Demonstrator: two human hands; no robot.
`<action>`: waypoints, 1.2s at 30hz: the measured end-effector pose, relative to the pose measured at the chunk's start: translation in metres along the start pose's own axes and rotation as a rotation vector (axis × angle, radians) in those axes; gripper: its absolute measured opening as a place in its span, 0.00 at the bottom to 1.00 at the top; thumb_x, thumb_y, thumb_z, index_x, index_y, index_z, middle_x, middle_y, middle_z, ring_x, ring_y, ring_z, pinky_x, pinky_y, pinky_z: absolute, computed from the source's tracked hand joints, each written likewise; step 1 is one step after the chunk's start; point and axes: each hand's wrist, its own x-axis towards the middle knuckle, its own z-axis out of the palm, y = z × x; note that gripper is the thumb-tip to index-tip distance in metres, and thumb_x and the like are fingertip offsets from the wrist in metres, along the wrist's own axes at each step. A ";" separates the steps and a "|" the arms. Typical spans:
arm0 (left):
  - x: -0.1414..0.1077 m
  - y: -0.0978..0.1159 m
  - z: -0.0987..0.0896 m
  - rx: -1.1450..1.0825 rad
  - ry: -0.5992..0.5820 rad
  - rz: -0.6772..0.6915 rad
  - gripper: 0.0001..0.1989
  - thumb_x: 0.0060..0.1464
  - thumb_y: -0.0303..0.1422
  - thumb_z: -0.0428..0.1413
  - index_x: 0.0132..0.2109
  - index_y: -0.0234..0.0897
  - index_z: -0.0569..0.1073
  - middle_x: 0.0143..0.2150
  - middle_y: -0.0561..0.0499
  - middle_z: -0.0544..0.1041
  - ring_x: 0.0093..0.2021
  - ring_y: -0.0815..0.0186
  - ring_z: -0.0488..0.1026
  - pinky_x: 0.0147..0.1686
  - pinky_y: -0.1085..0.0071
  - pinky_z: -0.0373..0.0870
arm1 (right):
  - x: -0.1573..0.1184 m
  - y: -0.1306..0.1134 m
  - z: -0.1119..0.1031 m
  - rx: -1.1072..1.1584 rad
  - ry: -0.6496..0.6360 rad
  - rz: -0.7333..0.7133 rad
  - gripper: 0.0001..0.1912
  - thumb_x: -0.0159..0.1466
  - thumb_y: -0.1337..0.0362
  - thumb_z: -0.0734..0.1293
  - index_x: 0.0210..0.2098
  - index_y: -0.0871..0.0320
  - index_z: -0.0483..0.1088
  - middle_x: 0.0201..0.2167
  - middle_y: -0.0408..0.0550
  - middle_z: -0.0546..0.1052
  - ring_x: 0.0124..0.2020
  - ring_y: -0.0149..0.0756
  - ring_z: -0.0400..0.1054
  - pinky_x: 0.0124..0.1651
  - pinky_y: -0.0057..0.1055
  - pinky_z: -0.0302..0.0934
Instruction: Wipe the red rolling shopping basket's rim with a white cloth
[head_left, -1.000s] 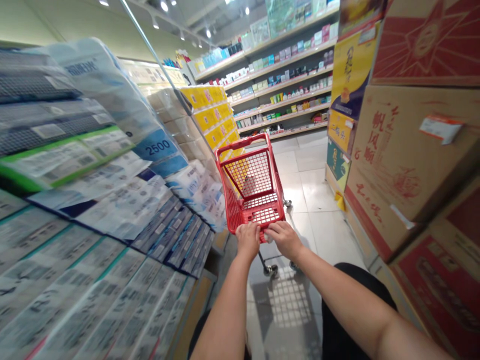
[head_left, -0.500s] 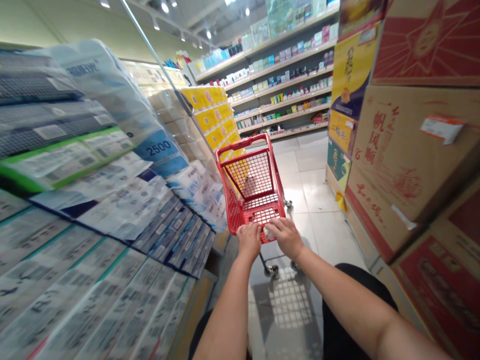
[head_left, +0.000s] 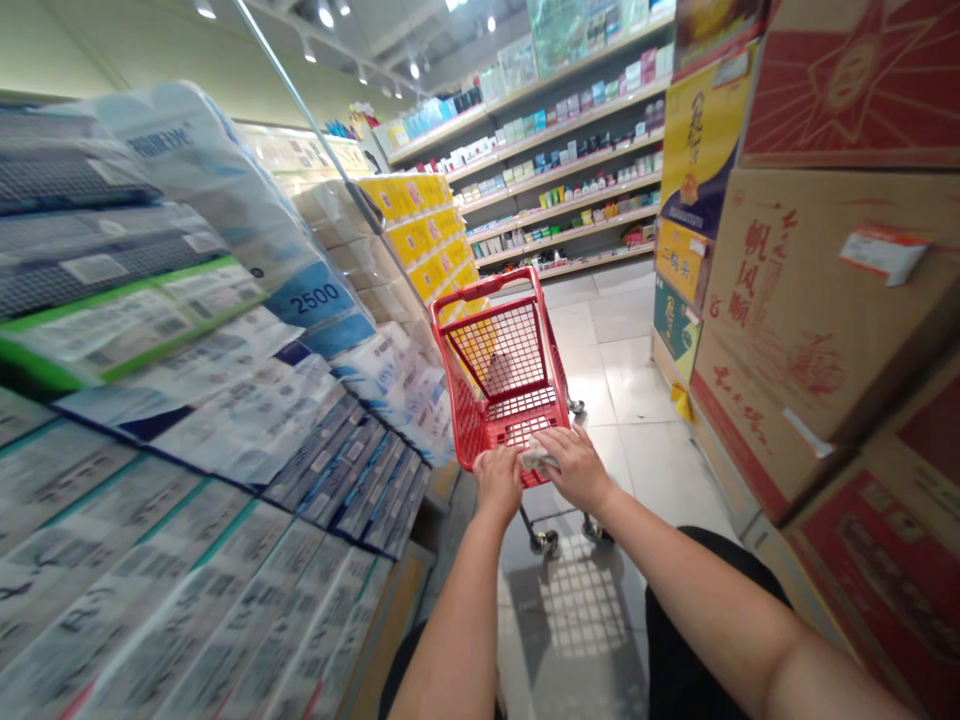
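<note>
A small red shopping cart (head_left: 501, 345) with a grid basket stands in front of me in the aisle, tilted in the view. My left hand (head_left: 498, 482) is closed round the left part of its near handle. On the handle's right part lies my right hand (head_left: 574, 466), with its fingers bent over a crumpled whitish cloth or wipe (head_left: 538, 456). The cloth is pressed against the handle, and part of it is hidden under the fingers. Nothing shows inside the basket.
Stacked tissue packs (head_left: 202, 400) rise close on the left, with yellow boxes (head_left: 424, 235) beyond. Large cardboard cartons (head_left: 817, 330) line the right side. Shelves of small goods (head_left: 570, 170) stand at the back. Pale floor tiles (head_left: 645, 375) run between.
My right hand has shifted slightly along the handle, and more of the whitish cloth shows beneath its fingers. My left hand and the cart look nearly unmoved.
</note>
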 end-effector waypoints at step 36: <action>-0.054 0.016 -0.008 0.002 0.196 -0.078 0.16 0.64 0.34 0.43 0.30 0.40 0.70 0.32 0.51 0.75 0.43 0.63 0.67 0.54 0.61 0.53 | 0.013 -0.022 -0.015 0.008 0.106 -0.009 0.15 0.63 0.60 0.60 0.21 0.57 0.65 0.17 0.42 0.69 0.23 0.30 0.60 0.39 0.32 0.49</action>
